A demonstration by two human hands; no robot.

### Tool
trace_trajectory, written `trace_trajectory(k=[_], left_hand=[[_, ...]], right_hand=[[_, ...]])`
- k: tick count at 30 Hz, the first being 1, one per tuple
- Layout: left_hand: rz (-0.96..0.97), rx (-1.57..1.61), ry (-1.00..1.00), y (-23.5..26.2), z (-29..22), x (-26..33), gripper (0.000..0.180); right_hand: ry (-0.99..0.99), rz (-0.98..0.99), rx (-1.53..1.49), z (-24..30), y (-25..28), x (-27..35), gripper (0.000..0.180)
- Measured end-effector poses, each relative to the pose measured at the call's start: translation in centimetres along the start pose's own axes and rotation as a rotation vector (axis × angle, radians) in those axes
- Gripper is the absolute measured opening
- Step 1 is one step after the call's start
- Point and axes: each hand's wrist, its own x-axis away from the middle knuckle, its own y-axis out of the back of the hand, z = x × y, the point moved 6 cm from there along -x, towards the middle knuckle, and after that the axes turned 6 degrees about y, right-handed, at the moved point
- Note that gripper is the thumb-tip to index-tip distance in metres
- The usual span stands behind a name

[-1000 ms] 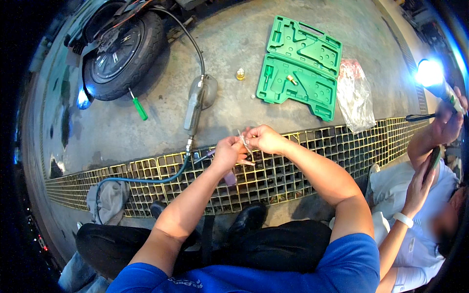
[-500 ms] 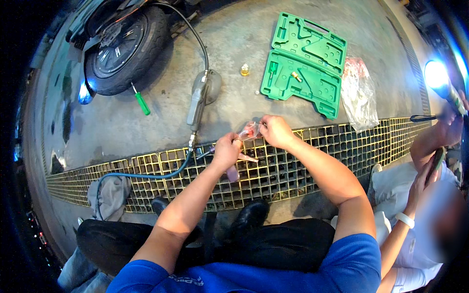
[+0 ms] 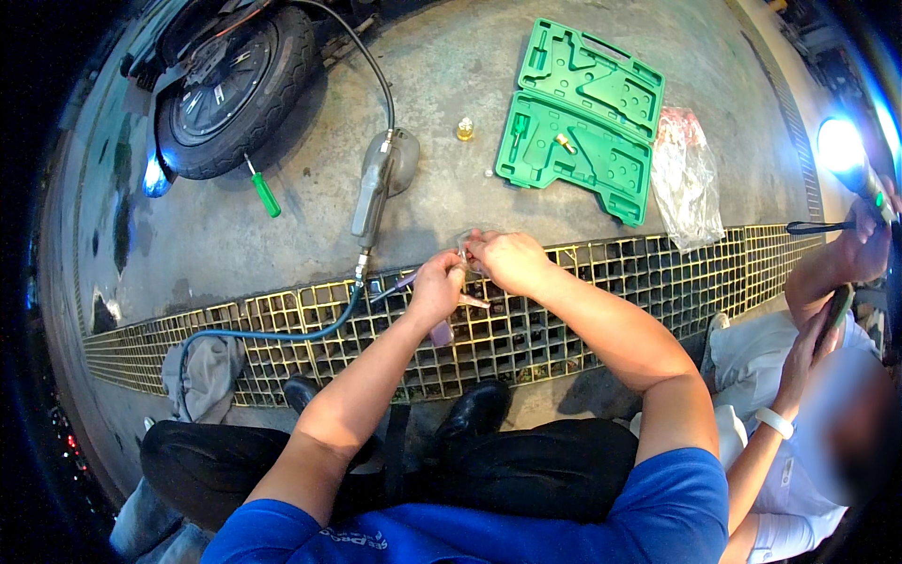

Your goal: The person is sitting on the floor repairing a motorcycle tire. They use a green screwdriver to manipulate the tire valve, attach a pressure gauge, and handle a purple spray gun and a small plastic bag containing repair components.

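My hands meet over the yellow grating, closed on a small clear plastic bag (image 3: 467,242). My left hand (image 3: 438,288) pinches the bag's near left side. With bent fingers, my right hand (image 3: 510,263) works at its other side and covers most of it. Beneath my left hand lies or hangs a purple tool (image 3: 443,334); its kind is hidden, and I cannot tell whether that hand also grips it. A grey inflator gun (image 3: 370,202) on a hose lies left of my hands. Beyond them stands a small yellowish bottle (image 3: 465,129).
An open green tool case (image 3: 573,141) holds a brass fitting (image 3: 564,143). Beside it lies a crumpled clear bag (image 3: 691,188). A green screwdriver (image 3: 264,195) sticks out from the tyre (image 3: 240,103). At right, another person holds a lit torch (image 3: 850,160) and a phone (image 3: 834,320).
My right hand has moved left and in against my left hand. The red contents of the small bag, visible before, are now covered by my fingers.
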Motion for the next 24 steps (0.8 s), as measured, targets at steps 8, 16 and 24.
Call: trace_trajectory(k=[8,16,24], left_hand=[[0.028,0.319,0.275,-1.5,5.3,-2.1,0.026],[0.512,1.282,0.338,-1.9,2.0,-1.7,0.044],[0.396,1.128,0.099,1.2,-1.4,-0.9,0.037]], right_hand=[[0.010,0.020,-0.212,-1.4,-0.7,-0.4,0.022],[-0.245,-0.131,-1.137,-3.7,1.5,1.6,0.036],[-0.193,-0.110,-1.011,-4.2,1.7,1.5,0.028]])
